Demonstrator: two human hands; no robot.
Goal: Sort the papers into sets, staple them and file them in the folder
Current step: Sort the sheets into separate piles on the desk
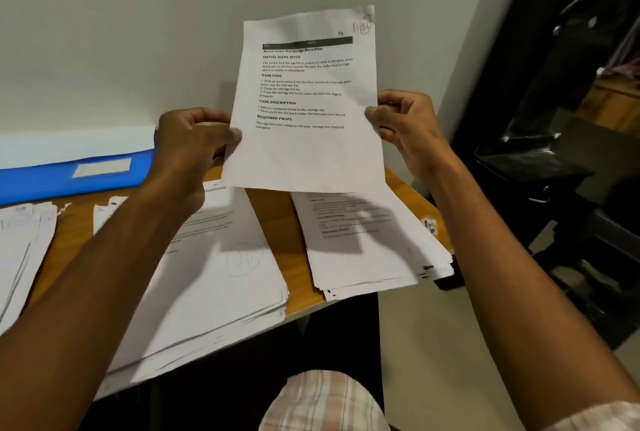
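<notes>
Both hands, left hand [195, 134] and right hand [403, 121], pinch sheet [306, 140] upright to read | piles [363, 250] wait on bench [273, 212] | folder [52, 181] behind

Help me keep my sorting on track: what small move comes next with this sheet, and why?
Probably lay the sheet on its matching pile. Both the left hand and right hand hold it upright above the desk, its corner marked S4, and piles already lie below.

Printed sheet [304, 101] between left hand [194, 140] and right hand [405, 126]
</notes>
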